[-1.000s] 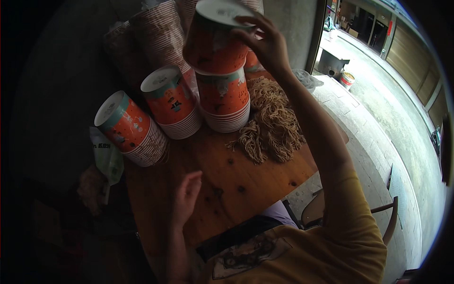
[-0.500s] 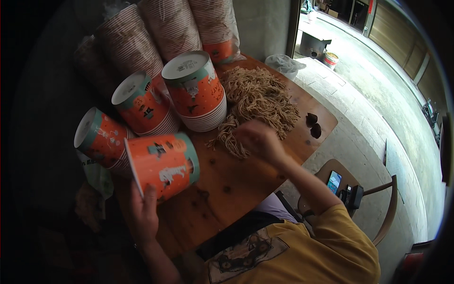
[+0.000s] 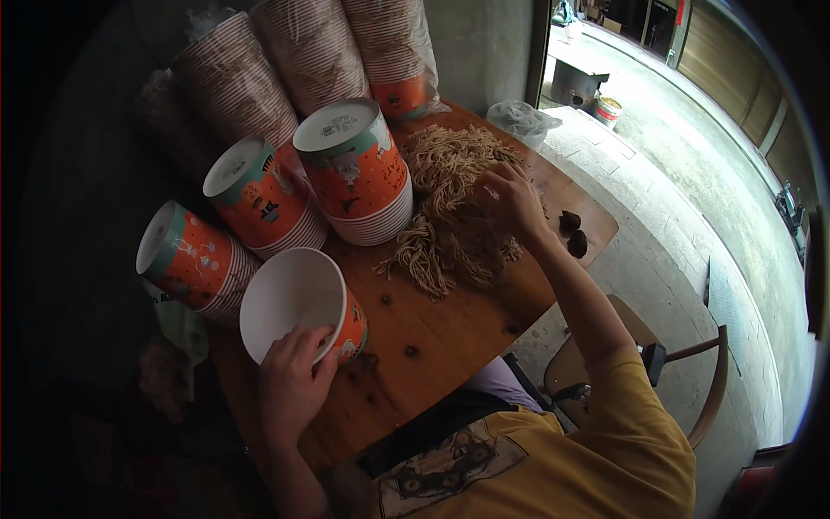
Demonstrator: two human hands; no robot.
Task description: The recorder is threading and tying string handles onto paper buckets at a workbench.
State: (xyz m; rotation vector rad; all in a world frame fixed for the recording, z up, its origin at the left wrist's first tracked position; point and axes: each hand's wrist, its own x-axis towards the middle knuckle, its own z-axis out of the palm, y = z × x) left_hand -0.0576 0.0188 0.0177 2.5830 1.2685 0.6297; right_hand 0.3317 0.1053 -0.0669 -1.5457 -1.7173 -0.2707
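My left hand (image 3: 298,376) grips the near rim of a paper bucket (image 3: 355,330), thumb outside and fingers over the edge. The bucket is orange and teal with a white inside. It is tilted, its mouth facing up and toward me, and nothing shows in its visible interior. My right hand (image 3: 512,197) is over a heap of tan, string-like strands (image 3: 450,164) with its fingers curled in. Whatever those fingers hold is hidden. Upside-down stacks of matching buckets stand beyond: a left stack (image 3: 194,259), a middle stack (image 3: 264,195) and a right stack (image 3: 354,173).
Several plastic-wrapped bucket stacks (image 3: 316,56) lean at the back wall. Two dark lumps (image 3: 573,233) lie near the right edge of the wooden table (image 3: 415,337). A clear plastic bag (image 3: 523,121) sits at the far corner. A chair (image 3: 713,381) stands at the right.
The bucket has turned from lying sideways to mouth up, and my left hand now reaches over its rim. My right hand has moved right and farther over the strands.
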